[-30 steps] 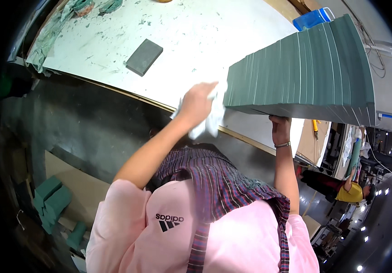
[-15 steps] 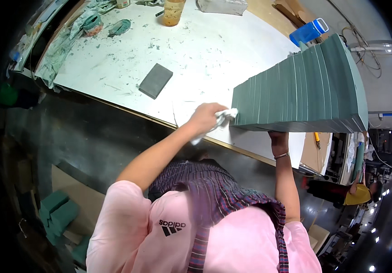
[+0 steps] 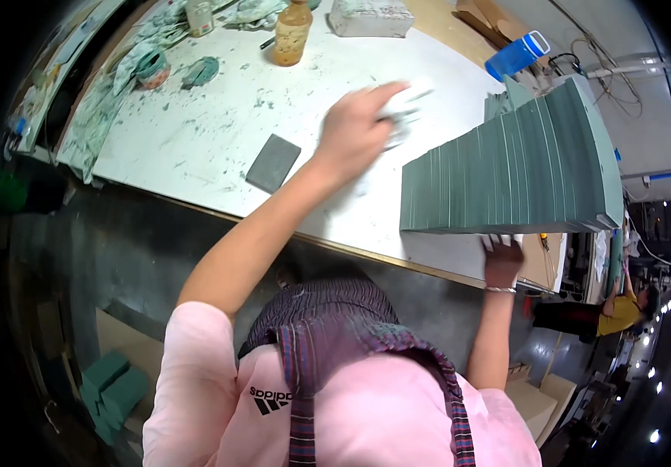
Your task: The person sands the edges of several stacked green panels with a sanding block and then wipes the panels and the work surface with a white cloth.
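My left hand [image 3: 355,128] is raised over the white table, its fingers closed on a white cloth [image 3: 404,113] smudged with green; both are blurred by motion. To its right stands a tall stack of green boards or sheets [image 3: 507,167], its near edge close to the table's front. At the bottom of that stack is my right hand [image 3: 502,261], fingers stretched toward the lower edge and holding nothing that I can see. Whether the fingertips touch the stack, I cannot tell. A dark grey rectangular block [image 3: 273,163] lies flat left of my left forearm.
Farther back on the stained white table [image 3: 187,124] are a bottle of brownish liquid [image 3: 293,35], a wrapped grey block [image 3: 370,17] and a blue bottle [image 3: 516,56]. A green-stained tub [image 3: 152,68] sits at the far left. Green blocks [image 3: 114,389] lie below left; another person [image 3: 616,311] is far right.
My left hand has moved away from the stack's left edge, up and over the table, carrying the cloth. My right hand has slid out from beneath the stack, slightly right and nearer me.
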`<state>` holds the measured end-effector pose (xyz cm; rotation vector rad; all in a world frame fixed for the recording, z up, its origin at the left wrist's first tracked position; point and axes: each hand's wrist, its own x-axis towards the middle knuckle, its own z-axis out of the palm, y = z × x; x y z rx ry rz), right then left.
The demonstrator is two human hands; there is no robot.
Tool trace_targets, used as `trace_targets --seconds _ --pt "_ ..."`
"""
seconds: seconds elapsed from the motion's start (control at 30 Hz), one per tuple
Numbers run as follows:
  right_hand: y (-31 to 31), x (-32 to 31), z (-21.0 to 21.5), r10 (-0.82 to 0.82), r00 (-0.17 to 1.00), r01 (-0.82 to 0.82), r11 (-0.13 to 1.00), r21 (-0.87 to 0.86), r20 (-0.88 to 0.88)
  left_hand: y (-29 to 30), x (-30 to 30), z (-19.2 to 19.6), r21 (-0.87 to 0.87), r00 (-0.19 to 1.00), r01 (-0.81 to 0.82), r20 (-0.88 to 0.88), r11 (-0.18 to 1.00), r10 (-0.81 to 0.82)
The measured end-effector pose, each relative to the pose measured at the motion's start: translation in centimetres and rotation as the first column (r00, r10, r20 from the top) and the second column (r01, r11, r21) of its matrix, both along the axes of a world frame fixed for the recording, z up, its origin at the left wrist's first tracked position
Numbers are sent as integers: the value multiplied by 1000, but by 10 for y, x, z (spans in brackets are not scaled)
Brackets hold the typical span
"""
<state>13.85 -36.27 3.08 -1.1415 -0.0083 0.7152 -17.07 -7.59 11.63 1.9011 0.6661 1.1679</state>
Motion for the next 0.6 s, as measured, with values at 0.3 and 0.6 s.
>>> trace_targets --seconds 0.3,0.6 --pt "62 -60 299 328 36 153 932 -329 944 -18 124 54 487 853 52 432 872 -292" --pt "111 -39 318 738 -85 180 672 -718 669 8 100 57 373 918 19 362 928 -164"
